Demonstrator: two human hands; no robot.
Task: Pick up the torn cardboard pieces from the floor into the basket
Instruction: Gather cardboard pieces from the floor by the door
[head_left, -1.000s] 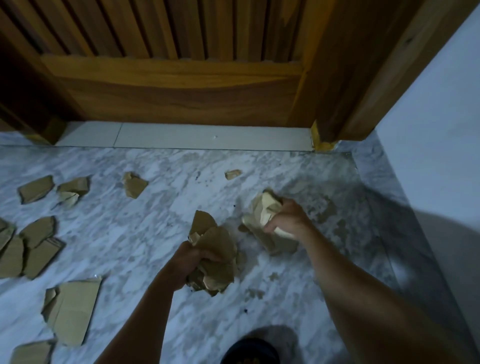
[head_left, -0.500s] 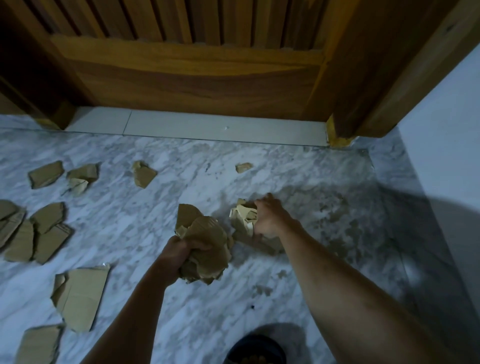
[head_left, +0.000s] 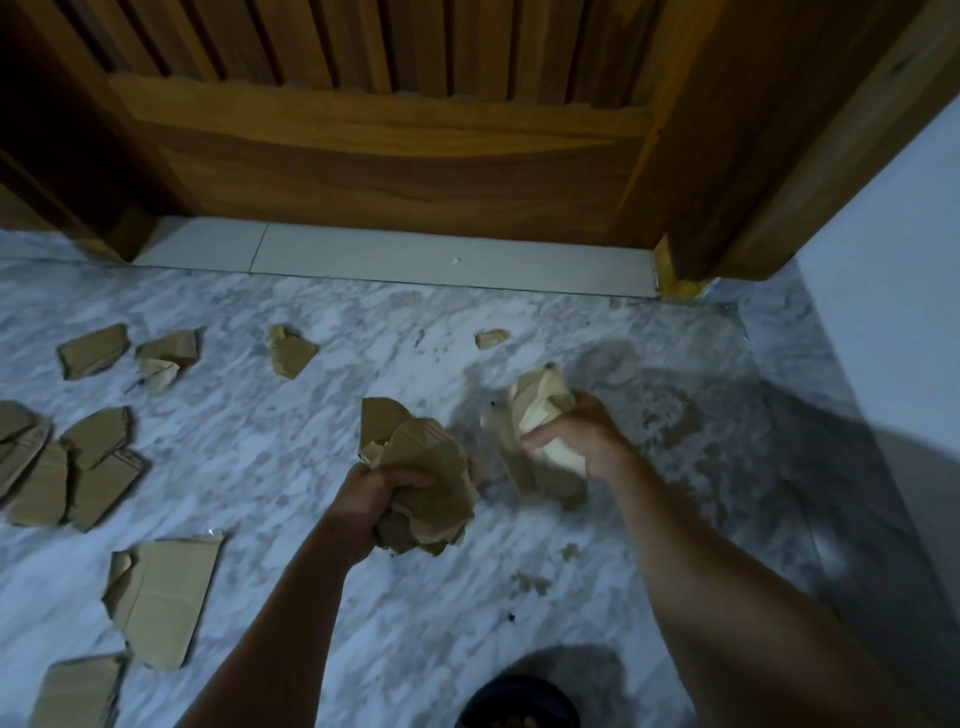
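My left hand (head_left: 363, 504) grips a crumpled bunch of brown cardboard pieces (head_left: 431, 478) above the marble floor. My right hand (head_left: 576, 439) holds a paler wad of torn cardboard (head_left: 540, 405) just to the right. Several torn pieces lie loose on the floor: a large one (head_left: 161, 592) at lower left, a cluster (head_left: 67, 467) at the left edge, smaller scraps (head_left: 288, 351) and a tiny one (head_left: 491, 338) nearer the door. A dark round rim (head_left: 519, 701) shows at the bottom edge; I cannot tell whether it is the basket.
A wooden slatted door (head_left: 395, 135) and its frame (head_left: 727, 171) close off the far side, with a pale threshold tile (head_left: 415, 260) below. A white wall (head_left: 893, 291) runs along the right. Grey-white marble floor (head_left: 260, 415) spreads under everything.
My right hand has lifted its wad slightly and shifted right, away from my left hand. The left hand keeps its bunch in much the same place. The view has shifted a little.
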